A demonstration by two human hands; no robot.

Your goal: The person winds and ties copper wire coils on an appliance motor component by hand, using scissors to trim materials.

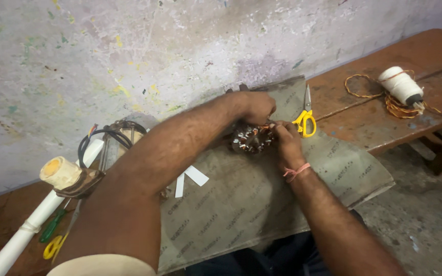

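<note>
Both hands pinched in tight at the wound stator: a slip here would land on the copper.

Your left hand point(258, 106) and right hand point(286, 140) each have their grip closed at the top edge of the stator point(252, 139), which sits on the grey insulating sheet point(241, 199) over the wooden surface point(384, 56); what lies between the fingertips is too small to tell. The stator rests loose on a sheet that overhangs the surface edge, so a hard tug could roll it or drag the sheet towards the floor. Pulling sideways could scrape the winding enamel. The yellow-handled scissors point(305, 118) lie just beside your right hand, blades pointing away; a backward wrist move could knock them. The white paper strips point(190, 179) could slide off unnoticed.
</note>
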